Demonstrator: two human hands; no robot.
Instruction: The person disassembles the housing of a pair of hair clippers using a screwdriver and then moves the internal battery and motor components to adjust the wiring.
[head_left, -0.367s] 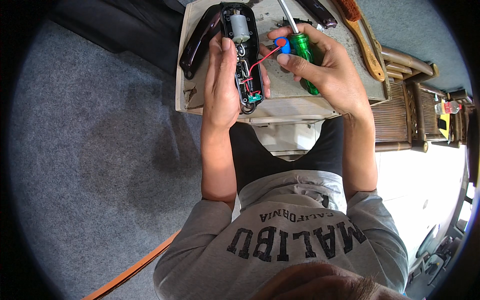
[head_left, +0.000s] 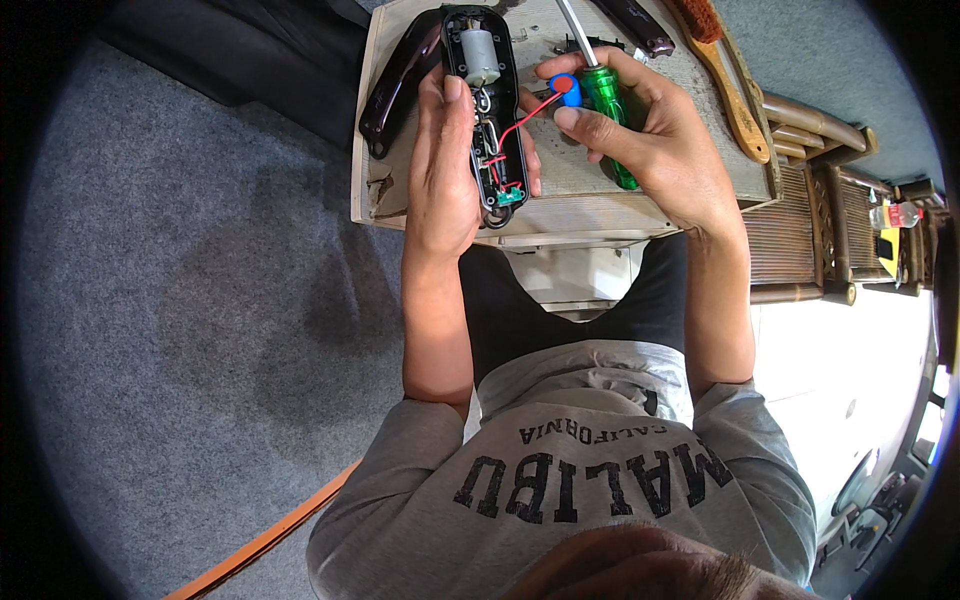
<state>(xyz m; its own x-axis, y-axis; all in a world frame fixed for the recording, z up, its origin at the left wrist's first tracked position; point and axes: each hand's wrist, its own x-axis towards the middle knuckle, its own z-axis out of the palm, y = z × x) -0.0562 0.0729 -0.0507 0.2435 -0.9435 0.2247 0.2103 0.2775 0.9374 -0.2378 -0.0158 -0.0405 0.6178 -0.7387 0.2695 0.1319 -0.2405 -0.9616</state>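
My left hand [head_left: 445, 170] is wrapped round an opened hair clipper body [head_left: 510, 110], a long black housing held above the wooden tabletop. Inside it sit a silver motor [head_left: 481, 55], several wires and a small green circuit board [head_left: 511, 196] at the near end. A red wire [head_left: 522, 121] runs from the housing to a blue cylindrical battery cell [head_left: 570, 93] with a red end. My right hand [head_left: 668, 150] pinches that cell between thumb and forefinger. The same hand also keeps a screwdriver [head_left: 605, 95] with a clear green handle against its fingers, shaft pointing away from me.
A dark glossy cover shell [head_left: 398, 90] lies left of the clipper on the wooden table [head_left: 590, 210]. Farther off are another dark part [head_left: 640, 25] and small black pieces. A wooden-handled brush [head_left: 738, 100] rests along the right edge. Bamboo furniture [head_left: 785, 230] stands to the right.
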